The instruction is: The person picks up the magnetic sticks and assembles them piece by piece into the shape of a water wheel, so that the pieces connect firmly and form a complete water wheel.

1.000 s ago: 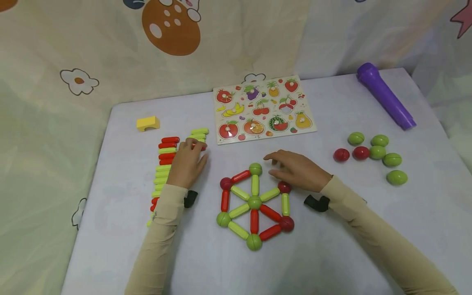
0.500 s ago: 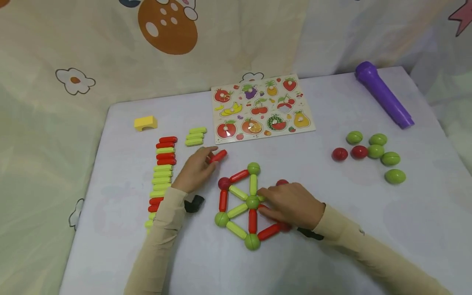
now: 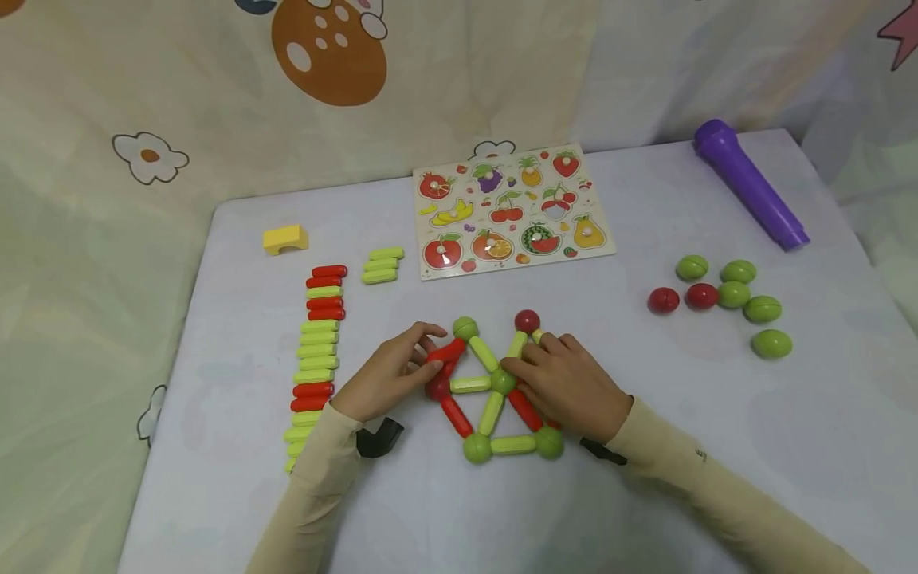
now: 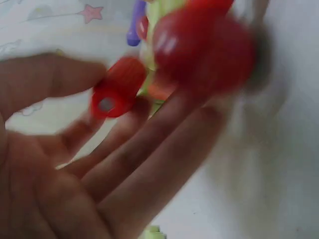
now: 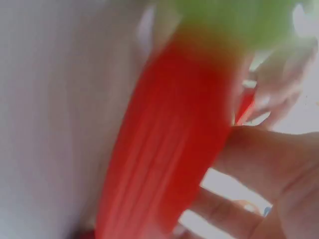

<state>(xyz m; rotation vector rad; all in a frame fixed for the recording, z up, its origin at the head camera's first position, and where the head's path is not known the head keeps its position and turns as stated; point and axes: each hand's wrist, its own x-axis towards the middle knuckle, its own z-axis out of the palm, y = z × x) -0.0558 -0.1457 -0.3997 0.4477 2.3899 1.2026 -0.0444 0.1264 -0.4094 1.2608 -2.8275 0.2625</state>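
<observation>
Red and yellow-green sticks joined by balls make a wheel [image 3: 492, 414] on the white table [image 3: 645, 494], and everything else lies around it. Beyond the wheel is one fruit puzzle board [image 3: 479, 215], with a printed cloth [image 3: 495, 72] hanging further back. Well apart from the wheel, far to its right and beyond, lies one purple tube [image 3: 753, 188] with a flared head; nearer on that side are seven loose balls [image 3: 734, 295], five green and two red. Left of the wheel runs a column of sticks [image 3: 319, 351]: six red and about ten yellow-green, the lowest partly behind the left sleeve [image 3: 311, 494]. Three more yellow-green sticks [image 3: 383, 264] sit beyond the wheel to its left, and one yellow arched block [image 3: 285, 239] farther out that way. On the wheel four green and two red balls show; hands cover some sticks, so those cannot be fully counted. The left hand [image 3: 393, 371] pinches one red stick [image 4: 119, 85] over the wheel's left edge. The right hand [image 3: 570, 391] covers the wheel's right side, fingers bent near its centre ball; whether they grip cannot be told.
</observation>
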